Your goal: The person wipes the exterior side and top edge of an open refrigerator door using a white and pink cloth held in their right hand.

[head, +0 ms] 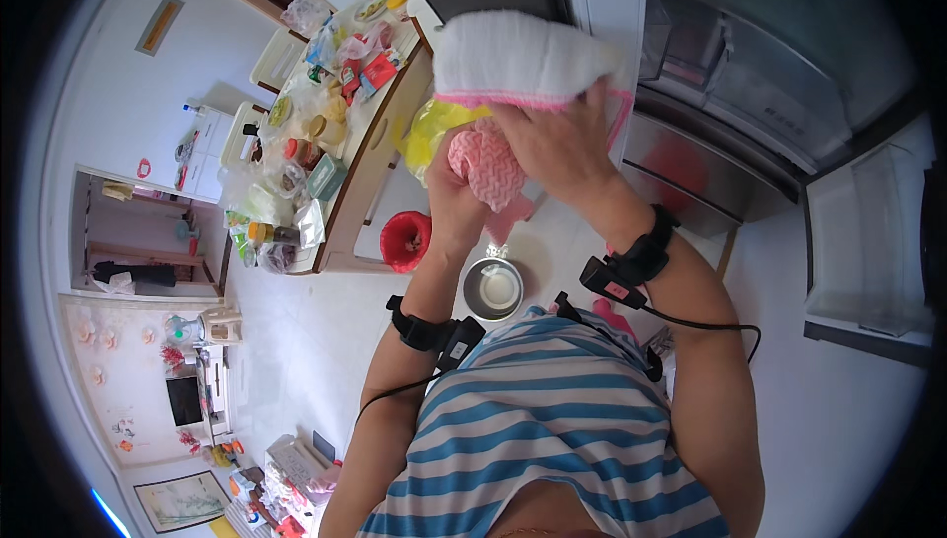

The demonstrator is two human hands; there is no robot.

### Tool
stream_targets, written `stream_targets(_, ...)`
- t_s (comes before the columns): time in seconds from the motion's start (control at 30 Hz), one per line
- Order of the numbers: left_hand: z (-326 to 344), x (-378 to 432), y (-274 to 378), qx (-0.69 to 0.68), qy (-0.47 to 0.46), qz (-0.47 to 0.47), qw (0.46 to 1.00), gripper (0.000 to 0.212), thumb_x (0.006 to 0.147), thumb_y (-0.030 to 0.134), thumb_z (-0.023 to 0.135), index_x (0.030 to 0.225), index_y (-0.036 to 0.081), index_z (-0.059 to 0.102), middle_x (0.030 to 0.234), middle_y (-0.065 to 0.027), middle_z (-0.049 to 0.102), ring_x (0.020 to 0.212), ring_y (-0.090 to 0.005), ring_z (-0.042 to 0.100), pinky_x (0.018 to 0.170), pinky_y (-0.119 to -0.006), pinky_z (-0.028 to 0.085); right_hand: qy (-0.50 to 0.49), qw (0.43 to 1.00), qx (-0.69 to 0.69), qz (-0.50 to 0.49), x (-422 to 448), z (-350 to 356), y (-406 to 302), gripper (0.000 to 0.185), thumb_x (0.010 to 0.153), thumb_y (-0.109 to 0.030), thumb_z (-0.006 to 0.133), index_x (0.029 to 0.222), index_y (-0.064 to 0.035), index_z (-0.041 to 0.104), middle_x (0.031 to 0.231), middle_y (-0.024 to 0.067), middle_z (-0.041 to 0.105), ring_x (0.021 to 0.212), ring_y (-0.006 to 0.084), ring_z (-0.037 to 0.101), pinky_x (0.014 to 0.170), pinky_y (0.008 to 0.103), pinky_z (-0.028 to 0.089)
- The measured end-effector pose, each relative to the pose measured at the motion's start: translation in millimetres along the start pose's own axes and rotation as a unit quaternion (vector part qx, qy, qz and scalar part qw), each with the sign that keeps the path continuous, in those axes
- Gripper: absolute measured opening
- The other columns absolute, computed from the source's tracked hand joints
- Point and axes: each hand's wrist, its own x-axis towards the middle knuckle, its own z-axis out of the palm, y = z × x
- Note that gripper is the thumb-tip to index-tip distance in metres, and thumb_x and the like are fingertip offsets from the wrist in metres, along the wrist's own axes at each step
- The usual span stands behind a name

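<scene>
My left hand [453, 201] grips a bunched pink cloth [494, 172] with a wavy textured weave; its loose end hangs below the fingers. My right hand [566, 150] is just to the right, its fingers at the lower edge of a folded white towel [518, 53] with pink edge stitching. The towel covers some of the fingertips. Behind my left hand is a translucent yellow plastic bag [436, 127], partly hidden; I cannot tell what supports it. Both wrists wear black straps with small cabled boxes.
An open refrigerator [740, 87] with clear drawers stands at the right, its door [873, 242] swung out. Below my hands, a metal pot [493, 309] and a red-lined bin [405, 241] sit on the floor. A table [370, 138] at left bears jars, bags and boxes.
</scene>
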Motion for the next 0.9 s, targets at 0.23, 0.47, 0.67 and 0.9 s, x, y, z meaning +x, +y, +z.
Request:
stream_targets(0.23,-5,0,10,-0.006,0.007,-0.037,0.999,0.037,0.073,0.005,0.071,0.106,0.000,0.055,0.096,-0.0043,0.061,0.086,-0.0104,0.058,0.077,-0.025,0.047,-0.021,0.999,0.037,0.018,1,-1,-1,0.035,0.078,-0.020,0.055,0.112,-0.0254,0.064,0.116,-0.0001,0.057,0.112,0.0209,0.046,0.090,0.0468,0.029)
stream_targets(0.47,-7,-1,12,-0.019,0.030,-0.013,0.999,0.037,0.072,0.004,0.071,0.106,0.001,0.056,0.096,-0.0040,0.061,0.085,-0.0103,0.058,0.077,-0.025,0.047,-0.008,0.999,0.045,0.027,-9,8,-12,0.036,0.077,-0.018,0.055,0.111,-0.0264,0.064,0.115,-0.0007,0.058,0.107,0.0204,0.049,0.087,0.0481,0.031)
stream_targets(0.67,-10,1,14,-0.019,0.033,-0.025,0.999,0.038,0.072,0.003,0.071,0.107,0.000,0.056,0.097,-0.0043,0.061,0.086,-0.0105,0.057,0.080,-0.025,0.046,-0.046,0.998,-0.007,0.035,20,-5,-19,0.033,0.077,-0.023,0.056,0.109,-0.0262,0.064,0.112,-0.0025,0.058,0.105,0.0204,0.050,0.085,0.0491,0.032)
stream_targets(0.9,-10,13,13,0.013,0.027,0.044,0.999,0.034,0.074,-0.002,0.065,0.106,0.002,0.057,0.095,-0.0034,0.060,0.086,-0.0102,0.056,0.080,-0.023,0.045,-0.027,0.999,0.006,0.034,-20,13,-9,0.030,0.078,-0.018,0.058,0.107,-0.0228,0.063,0.110,-0.0037,0.059,0.111,0.0201,0.046,0.084,0.0514,0.029)
